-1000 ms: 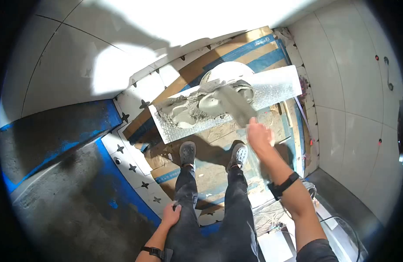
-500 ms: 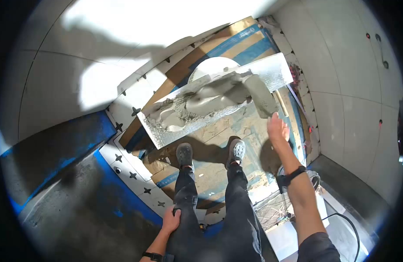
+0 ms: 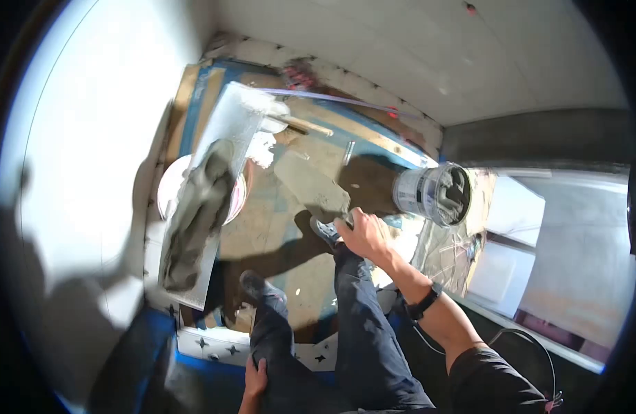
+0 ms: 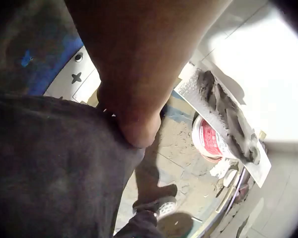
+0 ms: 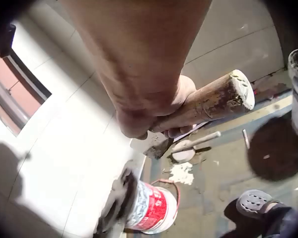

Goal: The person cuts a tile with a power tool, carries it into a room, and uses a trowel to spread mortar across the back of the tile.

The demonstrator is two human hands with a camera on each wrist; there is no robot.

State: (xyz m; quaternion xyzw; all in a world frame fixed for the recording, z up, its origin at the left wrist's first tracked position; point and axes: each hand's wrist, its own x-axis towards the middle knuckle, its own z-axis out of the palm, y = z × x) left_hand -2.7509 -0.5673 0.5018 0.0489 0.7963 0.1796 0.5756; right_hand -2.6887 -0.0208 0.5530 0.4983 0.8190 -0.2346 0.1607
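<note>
My right hand (image 3: 366, 234) grips a trowel by its thick, worn wooden handle (image 5: 213, 101). The flat trowel blade (image 3: 311, 183), grey with mortar, extends away from the hand over the floor. My left hand (image 3: 256, 376) rests on the left leg, thumb showing; in the left wrist view the forearm and trouser cloth hide most of its fingers. A long white tile (image 3: 245, 121) lies across a white and red bucket (image 5: 156, 208). Grey mortar (image 3: 201, 214) is heaped along much of the tile. To the right stands a clear bucket (image 3: 414, 190) with mortar inside.
A mallet (image 5: 183, 154) with a pale head lies on the cardboard-covered floor (image 3: 276, 234) beside a crumpled white scrap (image 3: 261, 150). Tiled walls (image 3: 525, 62) enclose the area. White floor tiles with dark cross spacers (image 3: 232, 350) border it. A cable (image 3: 539, 345) runs at lower right.
The trowel has come off the mortar and tile, moving right toward the clear bucket. The head view has turned right, bringing that bucket into full view. My left hand stays on the leg.
</note>
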